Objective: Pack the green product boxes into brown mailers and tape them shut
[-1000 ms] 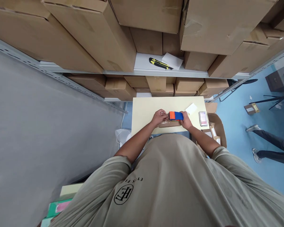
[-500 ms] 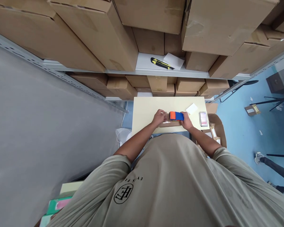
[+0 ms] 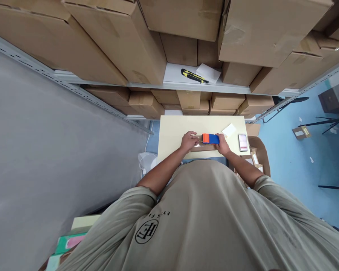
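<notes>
My right hand (image 3: 222, 145) is wrapped round the right end of an orange and blue tape dispenser (image 3: 213, 139). The dispenser is held over a small brown cardboard box (image 3: 205, 148), which lies on the cream table (image 3: 172, 128) close to my body. Shiny clear tape shows on the box's left part. At that left end is my left hand (image 3: 188, 142), its fingers curled together against the box and the tape; what they pinch is too small to make out. The dispenser hides much of the box's top.
A white paper (image 3: 228, 130) and a stack of printed labels (image 3: 242, 142) lie on the table's right. An open carton (image 3: 261, 152) with small parcels stands beside it. Ahead, a shelf (image 3: 175, 77) bears cardboard boxes and a yellow-black utility knife (image 3: 194, 76). A grey wall (image 3: 59, 143) rises on the left.
My left hand has shifted slightly, with its fingers nearer the box. My right hand and the dispenser stay almost in place. A person's legs at the right have moved mostly out of view.
</notes>
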Demonstrator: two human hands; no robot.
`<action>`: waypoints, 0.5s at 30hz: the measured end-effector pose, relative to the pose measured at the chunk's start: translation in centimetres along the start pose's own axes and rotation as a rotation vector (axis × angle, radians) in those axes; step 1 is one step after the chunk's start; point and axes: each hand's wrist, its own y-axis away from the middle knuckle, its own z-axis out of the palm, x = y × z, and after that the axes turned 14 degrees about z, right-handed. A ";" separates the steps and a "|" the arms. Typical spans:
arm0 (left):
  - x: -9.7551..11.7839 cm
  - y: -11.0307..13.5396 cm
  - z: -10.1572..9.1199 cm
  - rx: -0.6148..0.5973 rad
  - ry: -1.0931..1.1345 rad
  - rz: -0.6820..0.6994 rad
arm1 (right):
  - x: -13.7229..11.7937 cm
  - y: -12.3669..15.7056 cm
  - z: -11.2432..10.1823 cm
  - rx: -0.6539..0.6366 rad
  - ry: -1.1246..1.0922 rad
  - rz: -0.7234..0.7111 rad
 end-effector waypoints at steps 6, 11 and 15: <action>0.6 -0.6 -0.2 -0.071 -0.166 0.050 | 0.2 0.0 0.0 0.001 0.004 -0.021; 1.0 -0.7 0.1 -0.043 -0.419 0.158 | 0.3 -0.2 0.0 -0.007 0.013 -0.021; 1.3 -0.8 0.4 0.038 -0.489 0.191 | 0.3 -0.3 0.0 -0.020 0.020 -0.002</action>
